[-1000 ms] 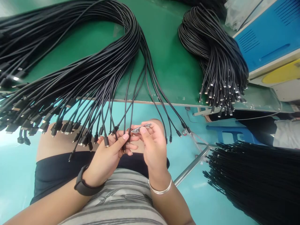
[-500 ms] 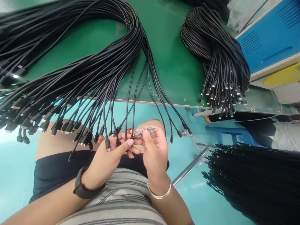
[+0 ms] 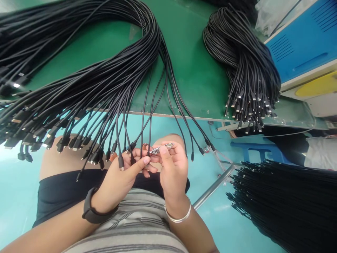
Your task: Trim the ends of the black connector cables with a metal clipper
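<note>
My left hand [image 3: 119, 177] is closed on a thin black cable [image 3: 150, 135], pinched between thumb and fingers. The end of that cable is mostly hidden by the fingers. Beside it, my right hand [image 3: 173, 175] grips a small silver nail clipper [image 3: 161, 148] between thumb and fingers, its tip close to the cable. Other cable ends with black plugs [image 3: 121, 162] hang around and over my left hand. They come from a large bundle of black cables [image 3: 116, 66] that bends across the table and droops over its front edge.
The green table [image 3: 181, 77] spans the view ahead. A second cable bundle [image 3: 242, 63] lies at the right, near a blue machine [image 3: 305, 42]. Low on the right is a dark mass of cables [image 3: 289, 203], with a metal bar [image 3: 216, 188] and a blue stool [image 3: 260, 149] nearby.
Almost nothing differs. My right hand has shifted very slightly to the left; both hands keep their holds.
</note>
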`<state>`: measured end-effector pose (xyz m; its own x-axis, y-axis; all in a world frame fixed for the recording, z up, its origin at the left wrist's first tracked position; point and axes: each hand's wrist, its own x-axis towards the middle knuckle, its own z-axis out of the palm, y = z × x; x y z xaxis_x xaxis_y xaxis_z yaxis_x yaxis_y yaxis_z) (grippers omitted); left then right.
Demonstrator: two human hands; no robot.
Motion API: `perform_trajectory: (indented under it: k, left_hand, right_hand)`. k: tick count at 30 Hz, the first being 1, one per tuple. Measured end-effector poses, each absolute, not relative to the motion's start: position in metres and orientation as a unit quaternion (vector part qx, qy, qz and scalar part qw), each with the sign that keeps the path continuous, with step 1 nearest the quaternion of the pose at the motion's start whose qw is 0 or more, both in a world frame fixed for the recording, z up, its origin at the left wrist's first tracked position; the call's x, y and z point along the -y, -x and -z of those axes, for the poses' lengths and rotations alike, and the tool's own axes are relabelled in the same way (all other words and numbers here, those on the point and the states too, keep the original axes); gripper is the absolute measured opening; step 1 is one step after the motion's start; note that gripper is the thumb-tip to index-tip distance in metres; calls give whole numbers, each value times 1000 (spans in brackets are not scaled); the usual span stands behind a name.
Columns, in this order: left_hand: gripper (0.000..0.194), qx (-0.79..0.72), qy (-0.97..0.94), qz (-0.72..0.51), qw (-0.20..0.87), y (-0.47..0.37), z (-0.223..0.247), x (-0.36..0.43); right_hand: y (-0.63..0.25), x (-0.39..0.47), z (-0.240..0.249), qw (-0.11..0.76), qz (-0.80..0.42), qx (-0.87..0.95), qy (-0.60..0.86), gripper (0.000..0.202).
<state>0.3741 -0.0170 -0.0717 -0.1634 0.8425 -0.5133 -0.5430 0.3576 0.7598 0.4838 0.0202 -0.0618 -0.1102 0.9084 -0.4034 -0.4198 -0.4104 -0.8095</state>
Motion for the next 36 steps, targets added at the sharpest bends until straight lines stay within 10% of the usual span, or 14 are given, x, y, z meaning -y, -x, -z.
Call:
perform_trajectory:
  k: [36]
  left_hand:
    - [21,-515,-148,-524,662,-374,71,23]
  right_hand:
    - [-490,-27,67,474,-694,251,481,22]
